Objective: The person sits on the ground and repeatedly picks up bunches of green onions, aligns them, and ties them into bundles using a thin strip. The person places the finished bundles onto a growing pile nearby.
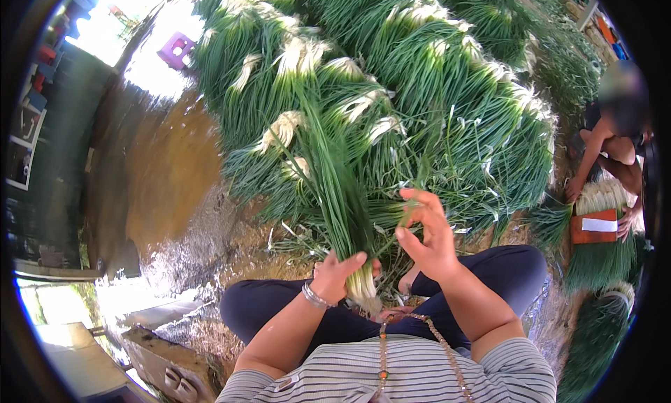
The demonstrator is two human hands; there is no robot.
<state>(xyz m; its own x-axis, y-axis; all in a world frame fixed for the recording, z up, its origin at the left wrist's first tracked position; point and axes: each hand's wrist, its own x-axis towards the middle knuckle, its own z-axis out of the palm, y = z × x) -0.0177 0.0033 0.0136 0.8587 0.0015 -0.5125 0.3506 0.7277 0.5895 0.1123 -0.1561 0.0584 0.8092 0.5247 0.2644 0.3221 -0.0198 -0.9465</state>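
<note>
My left hand (331,281) is wrapped around the white lower end of a bunch of spring onions (335,193). Its roots hang down towards my lap, while the long green leaves fan up and away from me. To the right, my right hand (434,243) is raised with the thumb and a finger pinched on a thin green leaf (406,220). That leaf seems to run back to the bunch, though blur hides its exact course. Just beyond both hands, loose spring onions (451,162) with some pale, withered leaf pieces lie on a large heap.
Stacked spring onion bunches (304,57) spread over the wet floor (173,193) ahead. At right, another person (603,141) crouches with hands at bundled onions and an orange box-like object (587,227). A purple plastic stool (176,51) stands far left; a concrete block (168,361) sits lower left.
</note>
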